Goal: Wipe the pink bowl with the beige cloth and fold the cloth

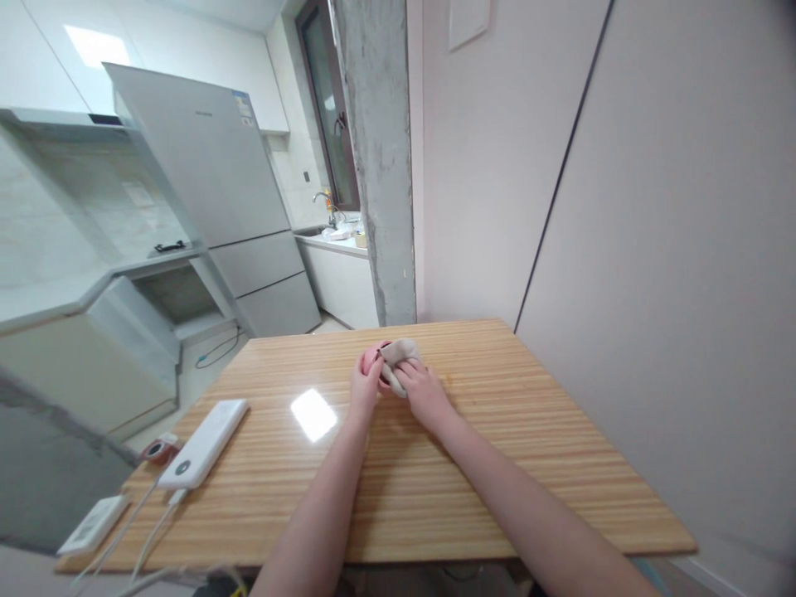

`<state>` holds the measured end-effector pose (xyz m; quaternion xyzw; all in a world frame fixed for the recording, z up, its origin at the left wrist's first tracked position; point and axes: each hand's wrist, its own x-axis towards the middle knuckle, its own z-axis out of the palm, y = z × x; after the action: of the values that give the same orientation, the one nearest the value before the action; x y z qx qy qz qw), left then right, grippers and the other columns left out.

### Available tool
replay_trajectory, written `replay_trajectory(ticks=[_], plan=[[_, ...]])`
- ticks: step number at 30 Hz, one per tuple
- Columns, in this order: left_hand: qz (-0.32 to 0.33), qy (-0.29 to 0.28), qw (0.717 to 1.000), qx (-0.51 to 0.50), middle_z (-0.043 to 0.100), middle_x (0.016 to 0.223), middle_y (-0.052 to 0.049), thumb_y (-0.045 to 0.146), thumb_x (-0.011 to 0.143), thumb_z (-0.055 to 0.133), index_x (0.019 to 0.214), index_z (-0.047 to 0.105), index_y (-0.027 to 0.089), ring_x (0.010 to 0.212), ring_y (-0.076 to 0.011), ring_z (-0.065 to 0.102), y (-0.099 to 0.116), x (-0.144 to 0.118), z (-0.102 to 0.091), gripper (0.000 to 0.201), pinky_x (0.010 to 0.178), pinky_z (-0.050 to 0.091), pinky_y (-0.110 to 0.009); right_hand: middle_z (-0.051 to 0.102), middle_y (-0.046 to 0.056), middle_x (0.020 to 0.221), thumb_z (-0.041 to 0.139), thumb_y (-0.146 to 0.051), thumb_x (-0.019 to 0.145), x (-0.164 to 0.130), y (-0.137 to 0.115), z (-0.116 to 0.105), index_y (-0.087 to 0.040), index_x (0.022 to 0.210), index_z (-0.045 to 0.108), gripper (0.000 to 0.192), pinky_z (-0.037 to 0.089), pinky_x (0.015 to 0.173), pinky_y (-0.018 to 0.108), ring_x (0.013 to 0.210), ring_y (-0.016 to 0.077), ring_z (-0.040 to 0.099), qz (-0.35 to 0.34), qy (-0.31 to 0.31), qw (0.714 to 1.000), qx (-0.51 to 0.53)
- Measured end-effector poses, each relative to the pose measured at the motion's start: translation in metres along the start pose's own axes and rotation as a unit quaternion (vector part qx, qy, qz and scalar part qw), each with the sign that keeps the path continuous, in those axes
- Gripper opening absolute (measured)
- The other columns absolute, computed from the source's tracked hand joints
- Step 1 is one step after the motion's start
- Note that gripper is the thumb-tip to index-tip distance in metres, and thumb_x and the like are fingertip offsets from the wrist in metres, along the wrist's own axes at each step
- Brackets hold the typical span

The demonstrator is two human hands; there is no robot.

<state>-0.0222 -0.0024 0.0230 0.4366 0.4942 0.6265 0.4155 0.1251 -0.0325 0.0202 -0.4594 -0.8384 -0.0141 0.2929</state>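
Note:
Near the far edge of the wooden table [279, 473], both hands work close together. My left hand [362, 388] is closed round a pink rounded object [369, 357] with a dark inner part; its exact kind is hard to make out. A light grey-beige cloth [404, 351] lies bunched against the pink object's right side and partly covers it. My right hand [425, 393] grips this cloth, with the fingers pressed into its folds. Most of the pink object is hidden by the cloth and the fingers.
A white power bank [208, 439] with cables lies at the table's left, beside a roll of tape [159, 450] and a white power strip [94, 524]. Beyond stand a fridge [205, 166], a concrete pillar edge [382, 166] and a pale wall [497, 166].

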Motion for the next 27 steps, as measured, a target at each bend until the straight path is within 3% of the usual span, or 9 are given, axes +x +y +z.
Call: replay_trajectory(ticks=[4, 7, 10, 14, 18, 20, 22, 24, 27], plan=[[-0.044, -0.005, 0.998, -0.038, 0.061, 0.119, -0.015, 0.05, 0.074, 0.065, 0.135, 0.035, 0.017, 0.1, -0.0212, 0.064, -0.013, -0.022, 0.023, 0.076, 0.084, 0.051, -0.032, 0.064, 0.009, 0.105, 0.054, -0.011, 0.084, -0.002, 0.0, 0.014, -0.018, 0.1, 0.062, 0.019, 0.044, 0.092, 0.035, 0.105, 0.0217, 0.053, 0.04, 0.022, 0.996, 0.072], [0.003, -0.003, 1.0, 0.013, 0.056, 0.126, -0.017, 0.049, 0.073, 0.068, 0.131, 0.038, 0.015, 0.113, -0.0235, 0.058, -0.017, -0.034, 0.031, 0.073, 0.094, 0.047, -0.034, 0.064, 0.01, 0.106, 0.058, -0.007, 0.078, -0.004, 0.004, 0.023, -0.016, 0.101, 0.063, 0.025, 0.043, 0.096, 0.036, 0.106, 0.0219, 0.053, 0.07, 0.05, 0.988, 0.132], [0.058, -0.015, 0.995, 0.081, 0.06, 0.12, -0.014, 0.047, 0.076, 0.064, 0.122, 0.046, 0.015, 0.114, -0.0243, 0.057, -0.01, -0.028, 0.02, 0.059, 0.099, 0.043, -0.038, 0.063, 0.01, 0.11, 0.057, -0.008, 0.08, -0.003, 0.008, 0.022, -0.016, 0.108, 0.062, 0.03, 0.043, 0.097, 0.036, 0.108, 0.0215, 0.054, 0.016, 0.018, 0.988, 0.153], [0.099, -0.073, 0.982, 0.146, 0.065, 0.109, -0.011, 0.047, 0.073, 0.067, 0.118, 0.053, 0.015, 0.104, -0.0253, 0.061, 0.006, -0.011, -0.002, 0.057, 0.09, 0.048, -0.038, 0.062, 0.01, 0.115, 0.052, -0.014, 0.086, 0.002, 0.012, 0.008, -0.018, 0.114, 0.061, 0.029, 0.045, 0.096, 0.036, 0.113, 0.0216, 0.052, -0.072, -0.017, 0.993, 0.09], [0.062, -0.06, 0.992, 0.087, 0.064, 0.109, -0.012, 0.049, 0.073, 0.066, 0.129, 0.045, 0.015, 0.095, -0.023, 0.064, 0.008, -0.018, 0.004, 0.068, 0.078, 0.053, -0.033, 0.065, 0.012, 0.107, 0.049, -0.015, 0.089, 0.002, 0.005, 0.002, -0.018, 0.106, 0.065, 0.024, 0.048, 0.089, 0.037, 0.105, 0.0236, 0.054, -0.019, -0.005, 1.0, 0.021], [0.056, -0.039, 0.996, 0.059, 0.061, 0.117, -0.013, 0.046, 0.075, 0.066, 0.136, 0.035, 0.017, 0.1, -0.0225, 0.063, 0.004, -0.028, 0.015, 0.075, 0.082, 0.052, -0.033, 0.065, 0.012, 0.107, 0.051, -0.013, 0.086, -0.001, 0.0, 0.007, -0.017, 0.108, 0.065, 0.026, 0.047, 0.092, 0.037, 0.106, 0.0242, 0.053, 0.032, 0.015, 0.999, 0.033], [0.068, -0.024, 0.996, 0.057, 0.06, 0.121, -0.014, 0.043, 0.076, 0.065, 0.134, 0.036, 0.016, 0.108, -0.0225, 0.06, 0.001, -0.034, 0.022, 0.07, 0.091, 0.049, -0.034, 0.063, 0.012, 0.113, 0.055, -0.009, 0.081, -0.004, -0.004, 0.013, -0.015, 0.117, 0.06, 0.037, 0.045, 0.096, 0.035, 0.111, 0.0239, 0.052, 0.054, 0.029, 0.996, 0.066], [0.09, -0.015, 0.993, 0.081, 0.061, 0.119, -0.014, 0.042, 0.078, 0.063, 0.125, 0.044, 0.015, 0.111, -0.0228, 0.059, 0.001, -0.033, 0.02, 0.057, 0.095, 0.046, -0.035, 0.062, 0.012, 0.118, 0.057, -0.008, 0.079, -0.004, -0.002, 0.017, -0.014, 0.123, 0.056, 0.045, 0.044, 0.099, 0.034, 0.114, 0.0229, 0.05, 0.036, 0.022, 0.995, 0.092], [0.118, -0.039, 0.98, 0.156, 0.065, 0.11, -0.011, 0.042, 0.079, 0.06, 0.117, 0.052, 0.016, 0.105, -0.0235, 0.062, 0.009, -0.022, 0.004, 0.046, 0.092, 0.047, -0.036, 0.063, 0.01, 0.115, 0.053, -0.01, 0.084, 0.001, 0.009, 0.018, -0.015, 0.118, 0.06, 0.035, 0.045, 0.098, 0.034, 0.114, 0.0213, 0.051, -0.045, -0.021, 0.995, 0.084]])
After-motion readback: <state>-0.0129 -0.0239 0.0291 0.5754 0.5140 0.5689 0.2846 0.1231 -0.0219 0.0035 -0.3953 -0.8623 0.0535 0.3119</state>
